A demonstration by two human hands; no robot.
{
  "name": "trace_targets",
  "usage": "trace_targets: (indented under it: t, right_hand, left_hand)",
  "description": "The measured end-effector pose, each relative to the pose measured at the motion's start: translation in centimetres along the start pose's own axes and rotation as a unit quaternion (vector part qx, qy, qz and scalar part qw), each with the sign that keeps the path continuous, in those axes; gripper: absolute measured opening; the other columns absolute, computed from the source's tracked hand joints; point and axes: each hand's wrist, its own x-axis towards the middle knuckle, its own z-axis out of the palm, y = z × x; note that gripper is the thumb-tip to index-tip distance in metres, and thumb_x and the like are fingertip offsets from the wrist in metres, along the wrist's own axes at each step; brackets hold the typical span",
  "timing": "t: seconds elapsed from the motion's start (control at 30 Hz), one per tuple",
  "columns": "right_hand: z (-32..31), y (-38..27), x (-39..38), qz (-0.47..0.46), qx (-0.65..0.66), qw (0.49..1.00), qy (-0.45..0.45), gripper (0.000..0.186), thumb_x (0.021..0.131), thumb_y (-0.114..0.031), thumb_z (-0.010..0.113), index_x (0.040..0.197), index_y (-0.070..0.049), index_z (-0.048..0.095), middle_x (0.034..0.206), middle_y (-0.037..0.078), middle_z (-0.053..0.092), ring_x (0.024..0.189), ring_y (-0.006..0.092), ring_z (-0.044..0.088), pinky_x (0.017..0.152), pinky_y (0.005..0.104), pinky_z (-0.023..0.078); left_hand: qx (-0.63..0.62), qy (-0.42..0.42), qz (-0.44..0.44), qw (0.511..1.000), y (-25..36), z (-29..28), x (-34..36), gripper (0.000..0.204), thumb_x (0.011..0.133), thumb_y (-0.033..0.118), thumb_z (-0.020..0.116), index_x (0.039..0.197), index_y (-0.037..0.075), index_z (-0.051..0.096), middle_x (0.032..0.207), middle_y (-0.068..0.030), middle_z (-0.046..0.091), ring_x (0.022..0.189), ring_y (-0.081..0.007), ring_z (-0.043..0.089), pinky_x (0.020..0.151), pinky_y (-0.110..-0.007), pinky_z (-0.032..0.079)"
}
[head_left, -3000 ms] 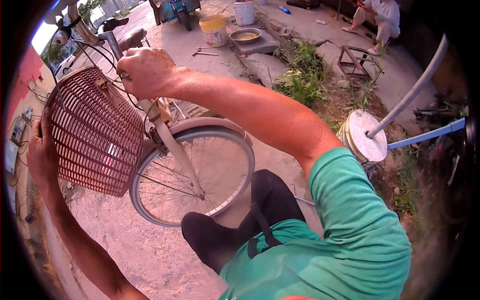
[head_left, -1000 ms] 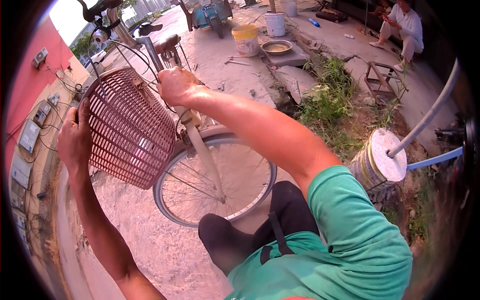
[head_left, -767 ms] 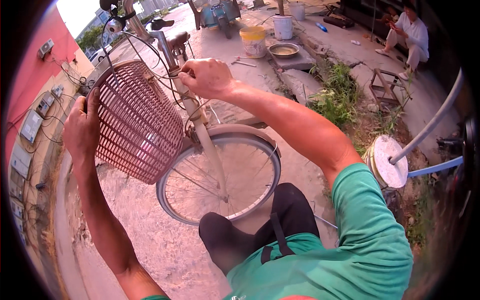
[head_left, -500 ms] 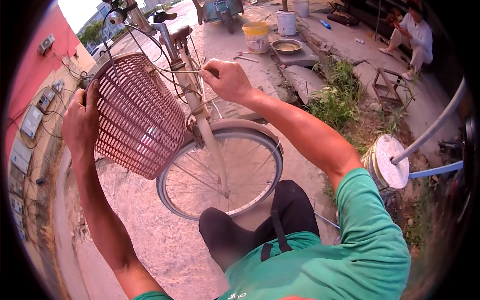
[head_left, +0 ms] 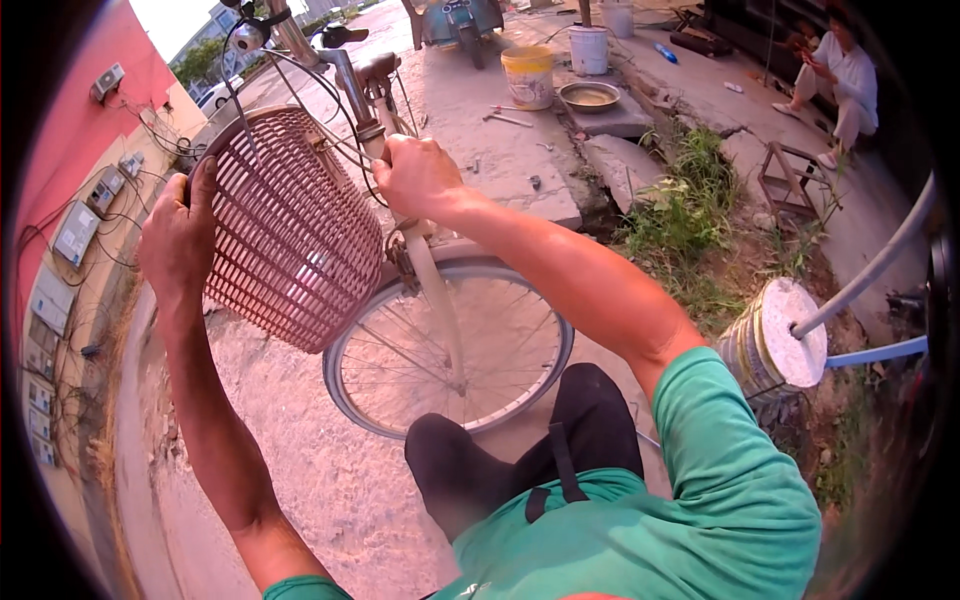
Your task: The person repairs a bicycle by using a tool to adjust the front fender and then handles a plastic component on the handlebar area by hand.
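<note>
A reddish-brown woven basket (head_left: 295,235) is at the front of a bicycle, tilted to the left. My left hand (head_left: 180,235) grips its near left rim, thumb inside. My right hand (head_left: 418,178) is closed beside the bicycle's head tube, just right of the basket; whatever its fingers pinch is hidden. Dark and pale cables (head_left: 335,140) run from the handlebar (head_left: 292,38) toward that hand. Below, the pale front fork (head_left: 437,300) leads down to the spoked front wheel (head_left: 450,345), which stands just before my knees.
Behind the bicycle are a yellow-and-white bucket (head_left: 528,80), a white bucket (head_left: 589,50), a metal basin (head_left: 589,96) and tools (head_left: 508,119) on the ground. At right stand a concrete-filled bucket with a pole (head_left: 790,335) and a small frame stool (head_left: 790,180). A person (head_left: 840,75) sits far right.
My right hand has come in and down against the head tube; the thin greenish strand it pinched is now out of sight. My left hand stays on the basket rim. The whole view shifted slightly.
</note>
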Motion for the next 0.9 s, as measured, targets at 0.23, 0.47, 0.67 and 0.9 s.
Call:
trace_targets:
  t: [0.23, 0.47, 0.67, 0.9]
  right_hand:
    - [0.1, -0.8, 3.3, -0.004, 0.000, 1.000, -0.014, 0.032, 0.097, -0.033, 0.062, 0.102, -0.004, 0.075, 0.106, 0.021, 0.076, 0.107, 0.0368, 0.071, 0.094, 0.0474, 0.055]
    - [0.9, 2.1, -0.7, -0.074, 0.126, 0.989, -0.041, 0.039, 0.105, -0.037, 0.052, 0.101, -0.004, 0.072, 0.073, 0.011, 0.073, 0.067, 0.0279, 0.071, 0.071, 0.0414, 0.057]
    - [1.4, 1.9, -3.3, -0.102, 0.064, 0.992, -0.027, 0.040, 0.108, -0.036, 0.043, 0.106, -0.003, 0.065, 0.104, 0.027, 0.071, 0.100, 0.0477, 0.067, 0.088, 0.0557, 0.052]
    - [0.2, -3.4, -3.8, -0.038, 0.065, 0.992, -0.105, 0.042, 0.106, -0.034, 0.044, 0.104, 0.000, 0.067, 0.098, 0.029, 0.072, 0.100, 0.0481, 0.069, 0.094, 0.0559, 0.053]
  left_hand:
    - [0.010, -0.001, -0.001, 1.000, -0.1, -0.5, -0.1, 0.072, 0.102, 0.074, 0.038, 0.102, 0.008, 0.068, 0.094, -0.0216, 0.073, 0.093, -0.0435, 0.070, 0.078, -0.053, 0.051]
    - [0.003, -0.011, -0.008, 1.000, -0.6, -0.7, 0.1, 0.071, 0.102, 0.073, 0.039, 0.103, 0.009, 0.070, 0.091, -0.0192, 0.074, 0.091, -0.0410, 0.071, 0.077, -0.052, 0.051]
    - [-0.006, -0.007, 0.000, 1.000, 0.2, 0.6, 0.4, 0.072, 0.101, 0.075, 0.039, 0.104, 0.009, 0.069, 0.091, -0.0206, 0.072, 0.092, -0.0414, 0.071, 0.079, -0.051, 0.051]
    - [0.026, 0.037, 0.109, 0.993, -7.9, 2.9, 2.7, 0.061, 0.105, 0.068, 0.038, 0.135, 0.024, 0.067, 0.100, -0.0157, 0.076, 0.094, -0.0366, 0.073, 0.079, -0.044, 0.053]
